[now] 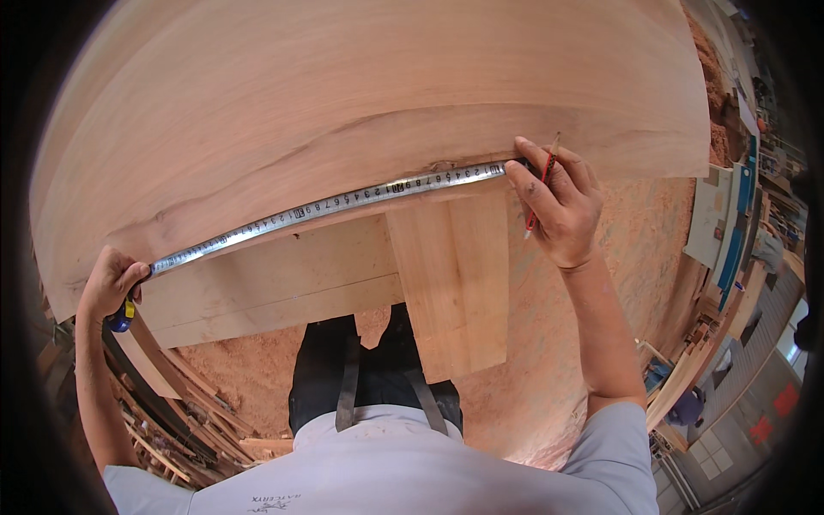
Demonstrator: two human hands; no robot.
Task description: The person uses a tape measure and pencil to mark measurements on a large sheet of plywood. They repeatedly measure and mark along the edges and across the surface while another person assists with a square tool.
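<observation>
Steel tape [343,202] | left fingers [132,275] clamped at its case [122,320] | right fingers [534,189] at tip, gripping pencil [550,163]

This was a woodworking workshop; reddish sawdust [618,249] coated the floor [542,365]; timber strips [196,405] lay heaped at left; a steel tape measure [335,203] stretched along a broad wooden panel [386,69].
</observation>
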